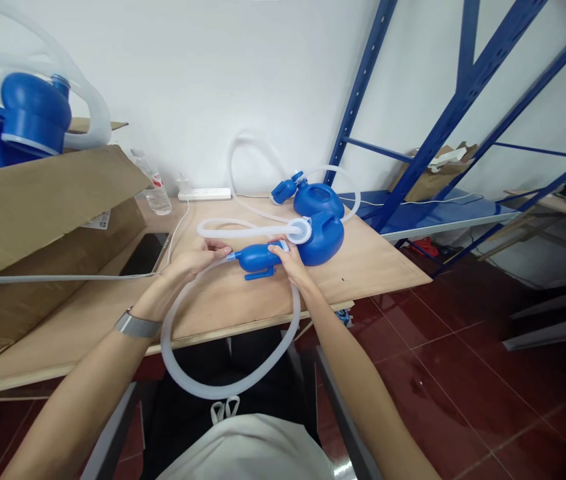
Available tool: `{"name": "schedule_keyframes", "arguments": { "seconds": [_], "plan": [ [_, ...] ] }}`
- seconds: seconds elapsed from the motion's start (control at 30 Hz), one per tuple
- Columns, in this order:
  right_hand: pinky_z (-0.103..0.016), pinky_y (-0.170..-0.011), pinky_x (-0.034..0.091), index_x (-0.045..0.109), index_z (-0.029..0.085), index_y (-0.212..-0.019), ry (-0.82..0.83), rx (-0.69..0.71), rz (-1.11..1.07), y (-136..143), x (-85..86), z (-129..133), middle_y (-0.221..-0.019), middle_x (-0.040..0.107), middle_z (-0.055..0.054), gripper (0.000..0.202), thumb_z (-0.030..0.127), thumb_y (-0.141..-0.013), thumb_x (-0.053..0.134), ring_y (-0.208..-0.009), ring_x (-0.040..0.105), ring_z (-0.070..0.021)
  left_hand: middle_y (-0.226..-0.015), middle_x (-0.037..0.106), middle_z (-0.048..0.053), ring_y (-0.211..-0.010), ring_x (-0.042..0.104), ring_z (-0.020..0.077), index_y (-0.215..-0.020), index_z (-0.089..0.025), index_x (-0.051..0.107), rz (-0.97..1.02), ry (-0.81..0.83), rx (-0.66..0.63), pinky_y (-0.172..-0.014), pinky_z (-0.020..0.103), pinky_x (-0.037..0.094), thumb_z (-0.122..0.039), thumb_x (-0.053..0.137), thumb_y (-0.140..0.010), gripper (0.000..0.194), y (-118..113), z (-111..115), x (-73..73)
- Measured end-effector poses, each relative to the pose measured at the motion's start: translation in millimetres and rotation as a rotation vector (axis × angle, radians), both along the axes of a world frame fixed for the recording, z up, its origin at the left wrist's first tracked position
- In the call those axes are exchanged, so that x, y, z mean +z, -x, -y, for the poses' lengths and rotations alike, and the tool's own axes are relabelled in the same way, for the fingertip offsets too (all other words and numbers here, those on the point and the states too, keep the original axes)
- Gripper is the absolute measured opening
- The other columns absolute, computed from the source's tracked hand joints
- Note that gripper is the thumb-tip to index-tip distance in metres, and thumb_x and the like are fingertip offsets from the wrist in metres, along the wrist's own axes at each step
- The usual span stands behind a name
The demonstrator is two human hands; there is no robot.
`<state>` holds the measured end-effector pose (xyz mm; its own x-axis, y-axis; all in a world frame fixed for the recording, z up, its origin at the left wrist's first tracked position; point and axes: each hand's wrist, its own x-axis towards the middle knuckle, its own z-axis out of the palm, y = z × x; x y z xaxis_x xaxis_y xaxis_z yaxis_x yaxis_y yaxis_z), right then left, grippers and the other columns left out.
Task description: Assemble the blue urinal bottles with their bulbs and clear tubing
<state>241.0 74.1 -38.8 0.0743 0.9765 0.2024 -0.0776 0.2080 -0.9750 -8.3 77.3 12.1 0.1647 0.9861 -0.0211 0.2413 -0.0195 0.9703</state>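
Note:
A small blue plastic urinal head with a handle lies sideways just over the table, its narrow spout to the left. My right hand grips its wide, white-rimmed end. The fingers of my left hand are closed on the end of a translucent corrugated hose, right at the spout. That hose loops down over the table edge above my lap. Beside my right hand stands a blue plastic jug, with a white cap and a coiled hose on it. Whether the held hose is fully seated cannot be told.
Behind sits a second blue jug with its own hose and head. An open cardboard box with more blue parts fills the left. A phone, water bottle and power strip lie nearby. Blue shelving rises at right.

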Motion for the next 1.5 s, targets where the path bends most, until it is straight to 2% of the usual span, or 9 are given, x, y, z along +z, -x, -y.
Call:
{"name": "schedule_keyframes", "arguments": {
  "seconds": [0.17,0.3,0.47,0.6,0.67,0.97,1.23,1.37,1.5],
  "plan": [
    [-0.036,-0.100,0.048,0.064,0.023,-0.087,-0.032,-0.005,0.035,-2,-3.2,-2,-0.096,0.066,-0.002,0.031,0.046,-0.069,0.074,-0.100,0.060,-0.0233,-0.075,0.074,0.007,-0.072,0.062,0.0192,-0.072,-0.016,0.076,-0.012,-0.135,0.012,-0.068,0.030,0.049,-0.051,0.092,-0.053,0.043,-8,1,1.8],
    [-0.037,-0.105,0.046,0.063,0.023,-0.090,-0.031,-0.022,0.018,-2,-7.1,-5,-0.100,0.066,-0.003,0.034,0.047,-0.069,0.073,-0.106,0.061,-0.0249,-0.077,0.076,0.008,-0.072,0.064,0.0191,-0.075,-0.015,0.077,0.008,-0.145,0.048,-0.069,0.030,0.051,-0.051,0.094,-0.053,0.045,-12,0,2.7],
    [-0.039,-0.108,0.046,0.063,0.023,-0.094,-0.047,-0.031,-0.044,-2,-10.1,-7,-0.104,0.068,-0.004,0.036,0.048,-0.070,0.072,-0.109,0.062,-0.0252,-0.083,0.079,0.010,-0.082,0.071,0.0231,-0.076,-0.015,0.079,0.177,0.002,0.070,-0.077,0.033,0.058,-0.045,0.099,-0.045,0.047,-12,-5,-3.5],
    [-0.039,-0.104,0.050,0.065,0.022,-0.096,-0.128,-0.024,0.091,-4,-7.3,-3,-0.103,0.069,-0.005,0.037,0.049,-0.072,0.073,-0.105,0.064,-0.0258,-0.080,0.078,0.008,-0.082,0.072,0.0224,-0.069,-0.016,0.076,0.197,0.185,0.023,-0.081,0.033,0.059,-0.037,0.101,-0.043,0.042,-5,-11,-9.5],
    [-0.040,-0.102,0.051,0.067,0.022,-0.098,-0.173,-0.028,0.163,-6,-5.5,0,-0.102,0.070,-0.006,0.038,0.050,-0.073,0.073,-0.102,0.066,-0.0261,-0.082,0.078,0.009,-0.083,0.072,0.0229,-0.070,-0.016,0.077,0.196,0.214,-0.009,-0.082,0.034,0.060,-0.038,0.101,-0.043,0.043,-3,-12,-9.3],
    [-0.044,-0.101,0.054,0.069,0.019,-0.104,-0.186,-0.074,0.229,-8,-7.8,2,-0.106,0.074,-0.010,0.046,0.053,-0.074,0.073,-0.103,0.069,-0.0297,-0.090,0.081,0.011,-0.088,0.072,0.0260,-0.080,-0.017,0.081,0.176,0.025,-0.018,-0.084,0.037,0.060,-0.046,0.101,-0.043,0.051,-12,-5,1.6],
    [-0.046,-0.117,0.043,0.069,0.021,-0.104,-0.160,-0.149,0.180,-8,-11.7,-5,-0.110,0.074,-0.009,0.047,0.059,-0.076,0.073,-0.118,0.064,-0.0308,-0.090,0.080,0.009,-0.087,0.072,0.0262,-0.086,-0.016,0.077,0.148,-0.151,0.074,-0.079,0.037,0.060,-0.048,0.098,-0.048,0.054,-23,2,4.2],
    [-0.043,-0.117,0.044,0.069,0.022,-0.104,-0.080,-0.089,0.110,-9,-13.5,-10,-0.114,0.074,-0.007,0.047,0.059,-0.076,0.072,-0.121,0.064,-0.0289,-0.097,0.080,0.010,-0.094,0.073,0.0278,-0.092,-0.016,0.078,0.080,-0.221,0.006,-0.086,0.039,0.061,-0.052,0.096,-0.056,0.054,-22,9,9.7],
    [-0.043,-0.116,0.044,0.069,0.023,-0.108,0.039,-0.035,0.122,-6,-10.4,-13,-0.119,0.074,-0.006,0.044,0.056,-0.078,0.073,-0.123,0.065,-0.0277,-0.101,0.080,0.013,-0.095,0.074,0.0281,-0.095,-0.015,0.078,0.055,-0.159,-0.035,-0.085,0.039,0.062,-0.059,0.094,-0.057,0.060,-15,11,8.5]
  ]
}}
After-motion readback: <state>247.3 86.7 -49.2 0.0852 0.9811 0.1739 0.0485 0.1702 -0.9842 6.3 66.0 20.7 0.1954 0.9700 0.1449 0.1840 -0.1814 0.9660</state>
